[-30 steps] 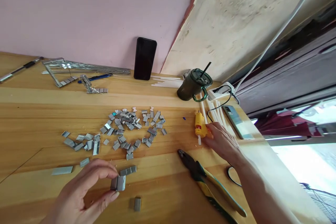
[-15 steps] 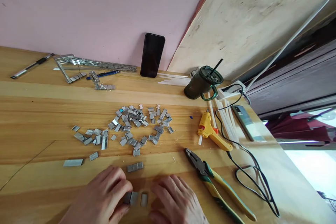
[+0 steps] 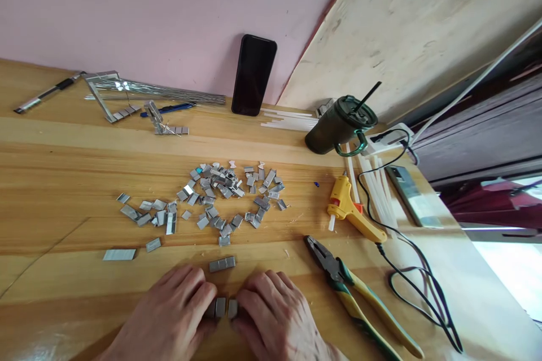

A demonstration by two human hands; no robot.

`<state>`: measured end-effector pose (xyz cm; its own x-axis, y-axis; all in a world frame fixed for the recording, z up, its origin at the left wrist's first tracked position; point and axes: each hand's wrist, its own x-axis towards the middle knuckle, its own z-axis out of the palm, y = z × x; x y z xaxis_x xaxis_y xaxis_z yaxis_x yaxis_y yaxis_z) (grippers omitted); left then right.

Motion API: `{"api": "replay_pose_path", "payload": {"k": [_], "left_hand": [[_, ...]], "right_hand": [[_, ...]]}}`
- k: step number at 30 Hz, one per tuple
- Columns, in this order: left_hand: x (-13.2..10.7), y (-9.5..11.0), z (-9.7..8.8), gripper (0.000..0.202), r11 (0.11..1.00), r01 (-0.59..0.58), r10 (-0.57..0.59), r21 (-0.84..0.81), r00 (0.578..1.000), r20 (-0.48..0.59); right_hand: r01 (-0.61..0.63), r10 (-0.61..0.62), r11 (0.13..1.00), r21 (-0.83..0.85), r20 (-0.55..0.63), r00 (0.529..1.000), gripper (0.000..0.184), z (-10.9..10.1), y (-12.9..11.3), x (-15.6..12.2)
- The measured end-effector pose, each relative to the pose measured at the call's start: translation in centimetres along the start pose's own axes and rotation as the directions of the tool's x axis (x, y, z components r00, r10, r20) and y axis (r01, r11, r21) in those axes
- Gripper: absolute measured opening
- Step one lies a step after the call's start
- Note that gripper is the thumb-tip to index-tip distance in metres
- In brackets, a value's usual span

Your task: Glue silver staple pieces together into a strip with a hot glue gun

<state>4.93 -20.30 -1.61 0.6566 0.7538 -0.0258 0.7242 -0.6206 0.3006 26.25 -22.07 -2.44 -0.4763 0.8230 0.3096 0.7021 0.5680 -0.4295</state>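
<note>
At the front of the wooden table, my left hand (image 3: 169, 310) pinches a small grey metal block (image 3: 220, 307) between thumb and fingers. My right hand (image 3: 277, 313) is closed on a second small grey metal piece (image 3: 232, 308), facing the first across a narrow gap. Just beyond my hands lies a short strip of joined metal pieces (image 3: 222, 264). Farther back is a loose pile of small bent metal pieces (image 3: 220, 177). A flat metal strip (image 3: 119, 254) lies to the left. My fingers partly hide both held pieces.
Combination pliers (image 3: 334, 271) lie right of my right hand. Behind them are a yellow glue gun (image 3: 347, 206) with a looping black cord, white glue sticks (image 3: 378, 192) and a lidded mug (image 3: 339, 124). A phone (image 3: 254, 75) leans on the wall near thin metal rods (image 3: 169, 93).
My right hand has moved left and taken hold of the small metal piece that lay loose on the table. My left hand still holds its block, shifted slightly right. The view has tilted a little.
</note>
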Motion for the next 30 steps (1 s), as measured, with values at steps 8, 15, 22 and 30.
{"api": "replay_pose_path", "payload": {"k": [8, 15, 22, 30], "left_hand": [[0.17, -0.17, -0.5, 0.029, 0.994, 0.038, -0.033, -0.099, 0.998, 0.05], [0.05, 0.06, -0.84, 0.027, 0.993, 0.041, -0.036, -0.113, 0.998, 0.051], [0.31, -0.21, -0.75, 0.026, 0.99, 0.033, -0.026, -0.135, 0.999, 0.047], [0.2, 0.02, -0.8, 0.023, 0.987, 0.048, -0.037, -0.153, 0.997, 0.072]], "right_hand": [[-0.038, 0.036, 0.999, 0.028, 0.04, 0.999, 0.013, -0.48, -0.19, 0.23], [-0.043, 0.039, 0.997, 0.068, 0.057, 0.998, 0.015, -0.44, -0.28, 0.22], [-0.06, 0.056, 0.995, 0.074, 0.06, 0.997, 0.015, -0.51, -0.29, 0.33], [-0.06, 0.055, 0.996, 0.067, 0.077, 0.996, 0.016, -0.54, -0.52, 0.36]]}}
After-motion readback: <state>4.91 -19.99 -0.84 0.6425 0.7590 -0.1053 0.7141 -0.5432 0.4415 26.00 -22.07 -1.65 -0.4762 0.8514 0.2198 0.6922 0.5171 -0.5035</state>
